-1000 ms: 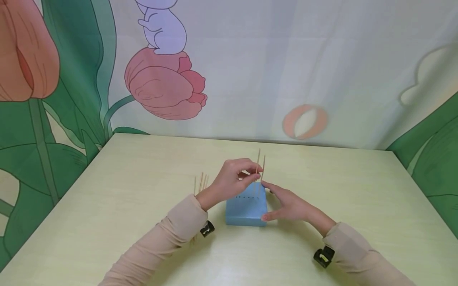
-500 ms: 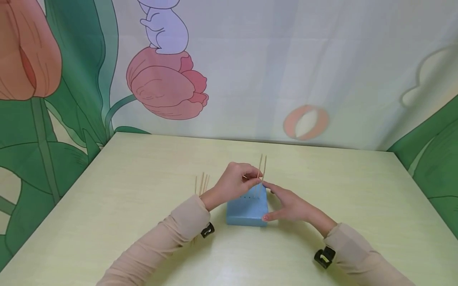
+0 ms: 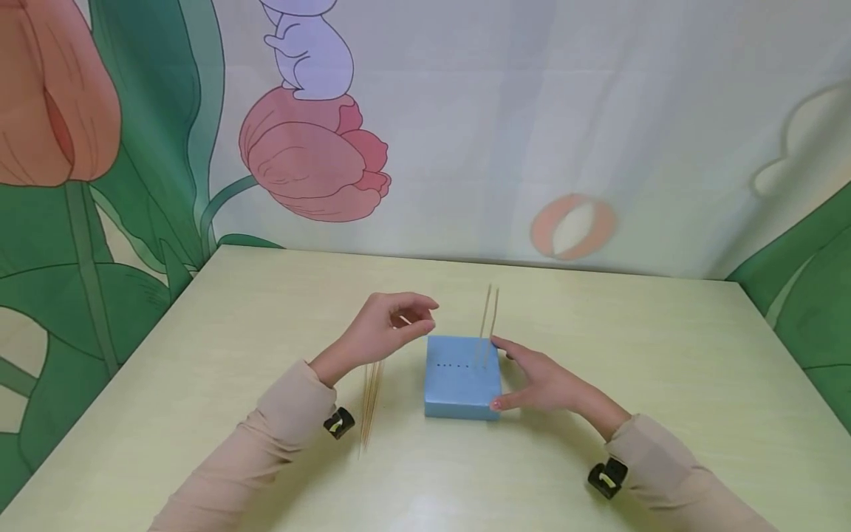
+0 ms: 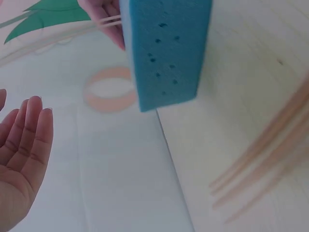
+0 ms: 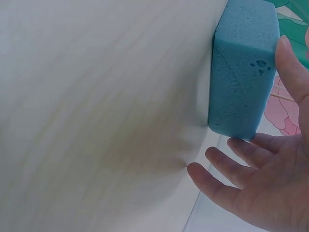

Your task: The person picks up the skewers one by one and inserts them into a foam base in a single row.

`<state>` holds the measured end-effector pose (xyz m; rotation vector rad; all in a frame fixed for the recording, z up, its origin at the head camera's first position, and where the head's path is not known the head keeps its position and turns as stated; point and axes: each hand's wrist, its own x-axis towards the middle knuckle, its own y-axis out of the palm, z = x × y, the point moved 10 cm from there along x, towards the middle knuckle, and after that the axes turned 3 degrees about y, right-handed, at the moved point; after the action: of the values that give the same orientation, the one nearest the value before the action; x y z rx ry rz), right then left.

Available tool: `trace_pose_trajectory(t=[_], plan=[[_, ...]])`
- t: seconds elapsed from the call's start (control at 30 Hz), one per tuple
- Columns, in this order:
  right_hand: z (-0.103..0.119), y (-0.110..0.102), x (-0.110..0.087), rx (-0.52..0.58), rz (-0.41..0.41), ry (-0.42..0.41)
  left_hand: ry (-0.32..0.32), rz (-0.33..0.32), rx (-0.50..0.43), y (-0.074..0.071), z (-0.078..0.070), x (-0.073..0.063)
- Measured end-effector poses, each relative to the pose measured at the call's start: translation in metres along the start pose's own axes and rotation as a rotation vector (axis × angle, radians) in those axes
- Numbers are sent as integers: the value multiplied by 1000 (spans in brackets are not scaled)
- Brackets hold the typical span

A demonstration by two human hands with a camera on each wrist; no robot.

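Note:
A blue foam block (image 3: 462,395) with a row of small holes lies on the table. Two thin bamboo skewers (image 3: 492,325) stand in it near its right edge, leaning slightly. To the left of the block, my left hand (image 3: 382,329) is in the air with nothing in it; its fingers look straight in the left wrist view. My right hand (image 3: 541,380) holds the block's right side, thumb at the front corner and index finger at the back corner. In the right wrist view, thumb and fingertips are right at the foam (image 5: 244,72).
A loose bundle of bamboo skewers (image 3: 371,406) lies left of the block, partly under the left hand in the head view. Behind the pale table (image 3: 598,332) hangs a curtain (image 3: 459,148) printed with tulips.
My left hand has let go of the second skewer, which now stands beside the first, and has moved left away from the block. The right hand has stayed at the block.

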<state>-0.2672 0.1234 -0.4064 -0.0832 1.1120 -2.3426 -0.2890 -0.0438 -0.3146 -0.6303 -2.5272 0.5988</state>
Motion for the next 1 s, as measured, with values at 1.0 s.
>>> trace_pose_trajectory(t=[1.0], plan=[[-2, 0, 0, 10, 8, -22, -217, 235, 420, -29, 99, -51]])
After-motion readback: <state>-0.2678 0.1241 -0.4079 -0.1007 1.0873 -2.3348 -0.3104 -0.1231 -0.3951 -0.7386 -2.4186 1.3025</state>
